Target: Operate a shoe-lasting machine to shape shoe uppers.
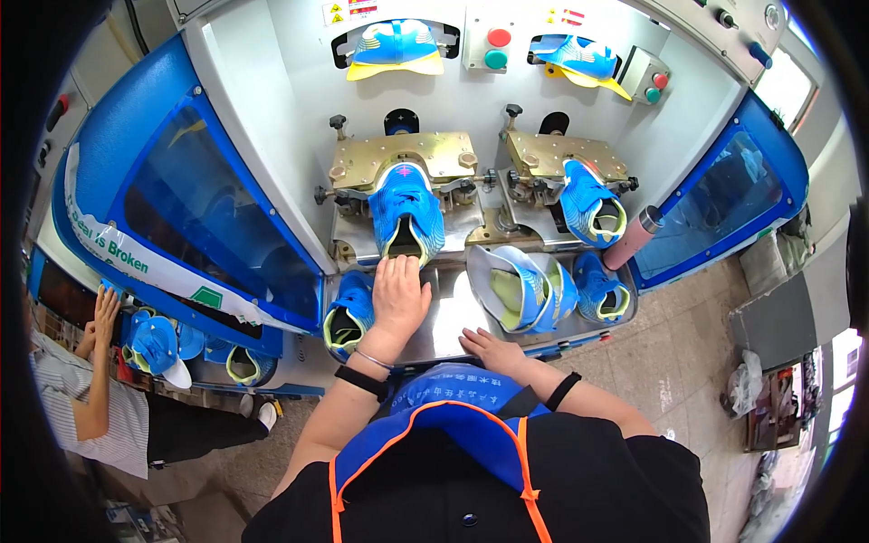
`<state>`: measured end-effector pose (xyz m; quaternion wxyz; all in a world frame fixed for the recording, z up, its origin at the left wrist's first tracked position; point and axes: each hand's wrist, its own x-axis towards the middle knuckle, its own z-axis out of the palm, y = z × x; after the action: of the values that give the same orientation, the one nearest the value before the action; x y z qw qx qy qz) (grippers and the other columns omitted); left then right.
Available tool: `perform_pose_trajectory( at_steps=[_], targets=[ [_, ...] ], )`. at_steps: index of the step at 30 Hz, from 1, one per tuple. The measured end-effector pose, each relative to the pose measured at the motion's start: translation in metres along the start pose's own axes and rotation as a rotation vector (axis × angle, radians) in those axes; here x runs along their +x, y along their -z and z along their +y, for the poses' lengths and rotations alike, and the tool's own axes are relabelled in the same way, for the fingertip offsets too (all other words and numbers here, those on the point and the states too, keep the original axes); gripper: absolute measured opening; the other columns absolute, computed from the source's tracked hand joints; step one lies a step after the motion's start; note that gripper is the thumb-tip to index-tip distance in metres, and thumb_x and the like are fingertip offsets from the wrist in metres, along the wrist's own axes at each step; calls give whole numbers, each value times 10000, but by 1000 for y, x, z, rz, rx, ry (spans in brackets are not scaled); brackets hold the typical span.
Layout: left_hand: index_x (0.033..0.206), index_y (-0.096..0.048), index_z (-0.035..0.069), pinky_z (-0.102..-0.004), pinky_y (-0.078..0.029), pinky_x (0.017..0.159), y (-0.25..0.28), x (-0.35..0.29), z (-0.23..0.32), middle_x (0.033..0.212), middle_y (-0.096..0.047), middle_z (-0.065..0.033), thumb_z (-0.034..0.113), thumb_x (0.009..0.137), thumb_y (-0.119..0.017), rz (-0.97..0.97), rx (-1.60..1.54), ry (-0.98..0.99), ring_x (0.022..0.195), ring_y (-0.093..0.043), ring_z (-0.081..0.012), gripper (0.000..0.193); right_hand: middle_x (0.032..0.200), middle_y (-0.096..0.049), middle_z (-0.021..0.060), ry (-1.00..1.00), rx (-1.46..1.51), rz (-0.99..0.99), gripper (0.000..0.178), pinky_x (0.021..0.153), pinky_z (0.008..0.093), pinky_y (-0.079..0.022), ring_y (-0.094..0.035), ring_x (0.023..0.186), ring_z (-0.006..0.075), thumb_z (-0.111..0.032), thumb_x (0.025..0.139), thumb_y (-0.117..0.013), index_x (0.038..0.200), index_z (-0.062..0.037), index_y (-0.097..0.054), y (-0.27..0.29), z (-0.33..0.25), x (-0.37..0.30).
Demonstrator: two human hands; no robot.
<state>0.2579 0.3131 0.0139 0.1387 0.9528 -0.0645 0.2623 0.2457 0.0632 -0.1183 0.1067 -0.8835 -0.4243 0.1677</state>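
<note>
A blue shoe with a yellow-green lining sits toe-in under the left brass-coloured clamp plate of a machine. At its heel is my left hand, its fingers closed over the collar edge and its thumb to the right; the fingertips are partly hidden. My right hand lies on the near edge of the metal shelf, fingers spread and holding nothing. Another blue shoe stands at the right clamp plate. Left of my left hand, one more blue shoe rests on the shelf.
Blue-and-white shoe uppers and a blue shoe occupy the shelf's right part, near a pink bottle. Two uppers hang above beside a button box. Blue doors flank the machine. Another person stands at left.
</note>
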Motion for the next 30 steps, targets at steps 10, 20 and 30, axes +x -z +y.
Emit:
perform_pose_trajectory(
  at_steps=[10,20,30],
  targets=[
    [1064,-519,6,-458,-383,1038,3,-1,-3,1003,-561,-166,156,719,-749,-19,-17,-11,1027,-554,-346,442,1624,-173,6,-162,-206,-151,635,891,657,-479,-231,1479,242,-178,938,-451,1537,-193,-241,18,-27,-6],
    [1103,-517,3,-469,-367,1060,-4,-2,-2,1064,-567,-183,169,731,-743,-19,10,22,1063,-541,-354,466,1621,-186,16,-140,-245,-96,658,903,684,-452,-235,1475,239,-203,930,-482,1539,-184,-234,11,-26,-8],
    [1107,-518,-1,-465,-373,1052,-5,-1,-2,1050,-564,-178,175,728,-745,-20,25,5,1057,-542,-352,475,1624,-178,58,-112,-180,-158,740,1030,616,-379,-212,1486,273,-438,922,-524,1541,-158,-229,12,-17,-3]
  ],
)
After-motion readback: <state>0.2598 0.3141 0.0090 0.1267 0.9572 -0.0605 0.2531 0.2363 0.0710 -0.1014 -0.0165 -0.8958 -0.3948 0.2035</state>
